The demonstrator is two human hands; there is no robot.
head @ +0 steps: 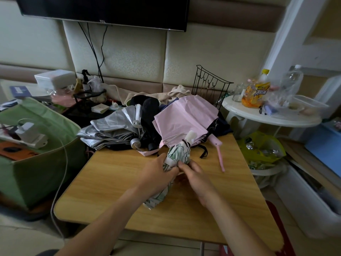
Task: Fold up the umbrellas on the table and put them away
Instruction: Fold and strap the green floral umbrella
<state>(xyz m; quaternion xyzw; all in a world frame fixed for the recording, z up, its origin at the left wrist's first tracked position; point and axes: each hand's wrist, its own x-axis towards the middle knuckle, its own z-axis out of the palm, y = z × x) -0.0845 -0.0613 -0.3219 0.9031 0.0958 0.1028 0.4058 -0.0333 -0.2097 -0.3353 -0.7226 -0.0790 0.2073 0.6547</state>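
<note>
Padded cream wall panels and the lower edge of a dark television [103, 12] back a wooden worktop [114, 183] crowded along its far side. On the near half of that worktop lies a rolled umbrella with a green leaf print [178, 154], its pale handle [191, 137] pointing away from the person. The left hand [156, 177] grips the bundle around its middle, fingers curled over the fabric. The right hand [195, 179] sits just beside it, its fingers [184, 168] pinching the white closing strap [170, 161] against the canopy. Behind, touching one another in a heap, are a half-collapsed pink umbrella [184, 119], a crumpled silver umbrella [112, 128] and a black umbrella [149, 111]. A pink sleeve [219, 154] lies on the wood to the right. A green storage box [36, 145] stands to the left.
</note>
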